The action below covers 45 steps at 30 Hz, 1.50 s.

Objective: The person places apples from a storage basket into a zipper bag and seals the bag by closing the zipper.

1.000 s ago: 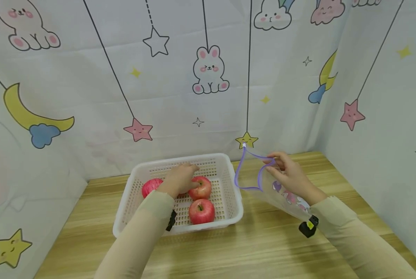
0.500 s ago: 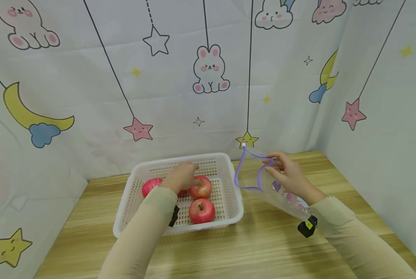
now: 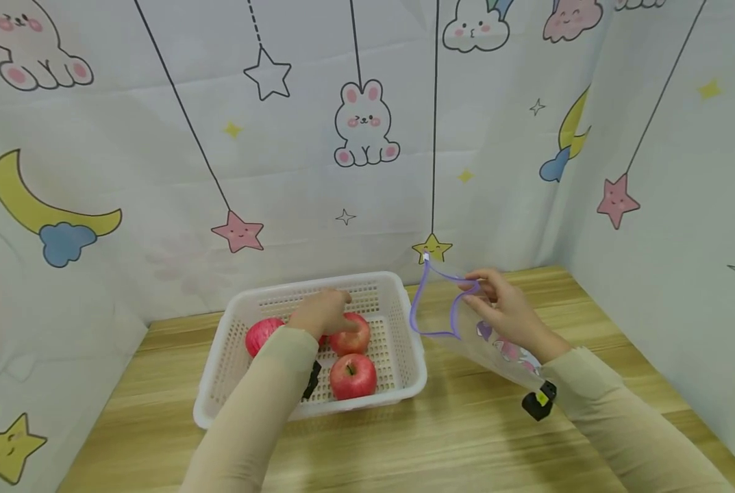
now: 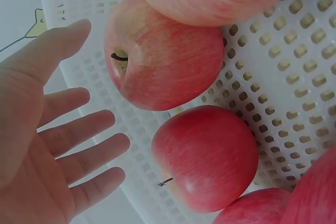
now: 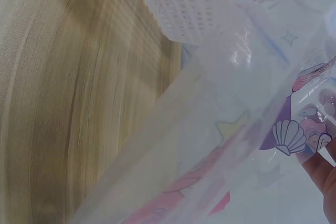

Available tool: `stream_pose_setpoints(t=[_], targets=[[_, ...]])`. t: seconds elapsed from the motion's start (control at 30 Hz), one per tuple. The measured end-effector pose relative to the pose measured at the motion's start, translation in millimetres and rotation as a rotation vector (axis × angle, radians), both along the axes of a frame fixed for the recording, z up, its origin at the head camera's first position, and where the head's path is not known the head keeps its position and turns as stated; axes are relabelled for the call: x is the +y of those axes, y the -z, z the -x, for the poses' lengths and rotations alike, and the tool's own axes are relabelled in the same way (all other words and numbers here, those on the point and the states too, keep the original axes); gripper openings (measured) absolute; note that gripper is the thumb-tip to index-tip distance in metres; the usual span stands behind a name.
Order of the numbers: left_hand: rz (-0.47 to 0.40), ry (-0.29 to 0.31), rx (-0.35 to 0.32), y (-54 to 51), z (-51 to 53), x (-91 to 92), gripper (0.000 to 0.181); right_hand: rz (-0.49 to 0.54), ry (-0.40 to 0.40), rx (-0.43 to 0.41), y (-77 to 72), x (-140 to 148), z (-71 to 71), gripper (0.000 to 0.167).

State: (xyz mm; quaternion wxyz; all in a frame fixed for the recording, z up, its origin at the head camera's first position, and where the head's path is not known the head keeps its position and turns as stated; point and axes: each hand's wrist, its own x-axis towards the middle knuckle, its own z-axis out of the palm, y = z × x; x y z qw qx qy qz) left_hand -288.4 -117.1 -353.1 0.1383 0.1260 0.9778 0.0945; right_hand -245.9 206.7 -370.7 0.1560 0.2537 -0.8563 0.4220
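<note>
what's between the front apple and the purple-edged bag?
Head view shows perforated floor, then the right wall of the white basket, between the front apple and the purple-edged bag. No other apple sits there.

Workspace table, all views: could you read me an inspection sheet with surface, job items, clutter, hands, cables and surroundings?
Surface: table with wood-grain top.
Job items: white perforated basket holding several red apples; clear printed bag, purple-edged mouth open, to the right of the basket.
Clutter: nothing seen.
Hands: left hand over the basket, fingers spread, apart from the apples in its wrist view; right hand holds the bag near its mouth.
Cables: nothing seen.
Surroundings: white cloth printed with rabbits, stars, moons and clouds.
</note>
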Motion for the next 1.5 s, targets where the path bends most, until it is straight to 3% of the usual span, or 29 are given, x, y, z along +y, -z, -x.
stream_pose_setpoints(t=[0.2,0.67,0.97,1.2,1.5], targets=[[-0.022,0.040,-0.007,2.0,1.4,0.6,0.062,-0.019,0.022,0.001,-8.7,-6.2,-5.0,0.030],[-0.035,0.008,-0.035,12.0,-1.0,2.2,0.065,0.009,-0.008,0.037,5.2,-0.4,1.5,0.032],[-0.076,0.023,-0.034,14.9,-1.8,3.7,0.040,0.001,-0.009,0.035,4.3,-0.8,3.2,0.032],[-0.041,0.028,-0.017,19.6,-0.6,6.0,0.059,-0.017,0.012,0.043,4.2,-3.1,4.1,0.033],[-0.006,0.020,-0.002,23.0,-1.7,9.0,0.065,-0.018,0.015,0.035,5.5,-2.1,4.1,0.034]])
